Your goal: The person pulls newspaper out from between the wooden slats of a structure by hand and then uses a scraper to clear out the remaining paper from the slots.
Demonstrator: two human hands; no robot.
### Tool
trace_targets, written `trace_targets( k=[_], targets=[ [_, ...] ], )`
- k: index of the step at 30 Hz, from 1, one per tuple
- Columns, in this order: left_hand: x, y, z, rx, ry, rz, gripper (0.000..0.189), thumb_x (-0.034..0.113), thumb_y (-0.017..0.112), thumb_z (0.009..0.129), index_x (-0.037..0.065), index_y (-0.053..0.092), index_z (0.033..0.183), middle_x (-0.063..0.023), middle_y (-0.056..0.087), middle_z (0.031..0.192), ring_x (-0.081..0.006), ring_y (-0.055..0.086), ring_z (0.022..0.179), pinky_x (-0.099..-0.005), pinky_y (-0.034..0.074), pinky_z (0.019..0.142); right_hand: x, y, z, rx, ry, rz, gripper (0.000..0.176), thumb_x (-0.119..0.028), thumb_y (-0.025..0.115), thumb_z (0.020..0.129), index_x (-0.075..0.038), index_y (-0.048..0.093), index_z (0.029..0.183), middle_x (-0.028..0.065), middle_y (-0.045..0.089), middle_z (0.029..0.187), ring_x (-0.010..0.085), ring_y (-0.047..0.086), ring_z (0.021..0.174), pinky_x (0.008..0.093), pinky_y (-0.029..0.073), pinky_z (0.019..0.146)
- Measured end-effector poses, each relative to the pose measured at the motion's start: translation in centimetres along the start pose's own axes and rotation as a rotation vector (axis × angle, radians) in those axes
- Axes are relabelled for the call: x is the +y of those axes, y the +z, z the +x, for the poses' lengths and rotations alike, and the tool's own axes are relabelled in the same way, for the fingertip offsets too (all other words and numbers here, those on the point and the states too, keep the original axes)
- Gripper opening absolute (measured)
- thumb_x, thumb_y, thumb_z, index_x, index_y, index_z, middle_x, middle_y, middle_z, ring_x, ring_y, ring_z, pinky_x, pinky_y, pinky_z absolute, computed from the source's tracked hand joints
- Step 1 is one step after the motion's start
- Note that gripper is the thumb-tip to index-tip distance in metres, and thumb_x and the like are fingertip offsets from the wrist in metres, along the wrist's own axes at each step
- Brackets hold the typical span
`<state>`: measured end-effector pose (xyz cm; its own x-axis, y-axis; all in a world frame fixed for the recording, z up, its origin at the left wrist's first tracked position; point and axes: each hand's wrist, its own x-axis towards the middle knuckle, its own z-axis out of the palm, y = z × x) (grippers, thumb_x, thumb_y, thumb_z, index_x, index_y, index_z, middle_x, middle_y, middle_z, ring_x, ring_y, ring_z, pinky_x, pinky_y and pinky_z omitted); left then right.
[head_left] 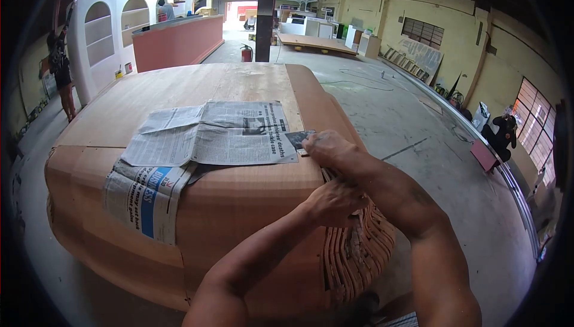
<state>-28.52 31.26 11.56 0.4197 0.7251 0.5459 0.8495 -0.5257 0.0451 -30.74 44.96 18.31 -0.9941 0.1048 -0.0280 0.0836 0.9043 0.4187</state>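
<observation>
A large curved plywood form (pixel 251 201) fills the space in front of me. Spread over its top is a newspaper sheet (pixel 233 138), and another newspaper page (pixel 143 201) with a blue band hangs down the near side. My right hand (pixel 330 147) is closed at the paper's right end, its fingers on a dark flat piece (pixel 299 140) whose kind I cannot make out. Lower down, my left hand (pixel 338 202) is curled against the form's corner, above stacked wooden ribs (pixel 356 255). What its fingers hold, if anything, is hidden.
Behind the form stand a black post (pixel 266 16), a fire extinguisher (pixel 246 53) and a pink curved counter (pixel 179 43). One person (pixel 60 70) stands at left by a white arched shelf unit (pixel 98 34). Another person (pixel 502 138) crouches at right beside long metal strips (pixel 508 189).
</observation>
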Motion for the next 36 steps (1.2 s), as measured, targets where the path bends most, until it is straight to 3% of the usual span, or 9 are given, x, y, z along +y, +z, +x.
trace_targets(
  k=[7,8,14,16,18,21,24,29,36],
  targets=[
    [0.2,-1.3,0.2,-0.096,-0.07,0.02,0.045,0.04,0.08,0.081,0.012,0.078,0.116,-0.0149,0.072,0.128,-0.0371,0.061,0.13,-0.0508,0.049,0.113,-0.3,0.5,-1.1,0.504,0.19,0.042,0.016,-0.018,0.067,0.093,-0.01,0.07,0.106,0.0171,0.075,0.098,0.0398,0.075,0.086,0.0495,0.062,0.075],
    [-0.5,0.0,0.0,-0.011,0.003,0.047,0.046,0.04,0.08,0.081,0.014,0.078,0.119,-0.0142,0.073,0.128,-0.036,0.062,0.13,-0.0508,0.049,0.115,0.7,2.5,-0.7,0.817,0.154,-0.045,0.019,-0.023,0.069,0.093,-0.009,0.068,0.106,0.0173,0.075,0.093,0.0391,0.075,0.087,0.0502,0.061,0.073],
    [-0.6,1.6,-0.1,-0.014,-0.029,0.06,0.042,0.04,0.084,0.083,0.015,0.077,0.117,-0.0065,0.068,0.127,-0.0268,0.059,0.135,-0.0441,0.045,0.118,0.4,-3.1,-7.3,0.544,0.531,0.298,0.033,-0.034,0.068,0.099,-0.007,0.066,0.117,0.0194,0.077,0.101,0.0304,0.077,0.093,0.0456,0.061,0.072],
    [-0.7,2.5,-0.4,0.043,-0.021,0.081,0.044,0.041,0.09,0.08,0.013,0.077,0.112,-0.0061,0.068,0.125,-0.0271,0.06,0.134,-0.0454,0.046,0.119,-0.4,-4.7,-12.5,0.726,0.508,0.702,0.092,-0.065,0.042,0.111,0.016,0.04,0.156,0.0393,0.052,0.153,0.046,0.052,0.146,0.0468,0.04,0.124],
    [-0.3,2.5,-0.7,0.063,-0.027,0.114,0.044,0.041,0.09,0.081,0.013,0.077,0.113,-0.0053,0.067,0.127,-0.0267,0.061,0.133,-0.0455,0.047,0.119,-1.4,-4.6,-18.4,0.839,0.559,1.078,0.085,-0.02,0.056,0.103,0.023,0.012,0.162,0.0244,0.066,0.125,0.0201,0.066,0.105,0.0274,0.054,0.091],
    [-0.4,2.4,-0.6,0.101,-0.001,0.178,0.044,0.04,0.09,0.081,0.014,0.077,0.114,-0.0045,0.066,0.129,-0.0258,0.061,0.131,-0.0454,0.048,0.119,-2.5,-2.0,-29.2,0.742,0.616,1.023,0.033,-0.02,0.061,0.1,-0.001,0.067,0.126,0.0119,0.075,0.104,0.0209,0.073,0.087,0.0358,0.06,0.075],
    [0.4,2.2,-0.5,0.042,-0.045,0.204,0.042,0.038,0.089,0.082,0.014,0.076,0.113,-0.0034,0.065,0.126,-0.0238,0.061,0.127,-0.0445,0.049,0.118,-7.5,3.4,-34.6,0.758,0.695,1.26,0.038,-0.01,0.061,0.097,0.0,0.068,0.132,0.0098,0.074,0.103,0.0193,0.069,0.088,0.0364,0.058,0.082],
    [0.2,2.3,-0.3,0.04,-0.015,0.243,0.037,0.033,0.086,0.08,0.013,0.072,0.107,-0.0028,0.063,0.118,-0.0247,0.061,0.123,-0.0442,0.051,0.114,-9.8,6.5,-37.5,0.209,0.711,1.231,0.03,-0.007,0.065,0.096,0.0,0.069,0.124,0.0205,0.076,0.107,0.0327,0.074,0.097,0.0418,0.057,0.088],
    [1.6,2.5,-0.8,-0.01,-0.097,0.325,0.042,0.029,0.088,0.078,0.015,0.071,0.113,-0.0044,0.062,0.126,-0.0273,0.059,0.128,-0.0451,0.05,0.114,-10.8,9.0,-34.1,0.422,0.512,0.881,0.023,-0.007,0.067,0.096,-0.001,0.067,0.118,0.0249,0.073,0.097,0.0464,0.07,0.095,0.0523,0.056,0.083]
  ],
)
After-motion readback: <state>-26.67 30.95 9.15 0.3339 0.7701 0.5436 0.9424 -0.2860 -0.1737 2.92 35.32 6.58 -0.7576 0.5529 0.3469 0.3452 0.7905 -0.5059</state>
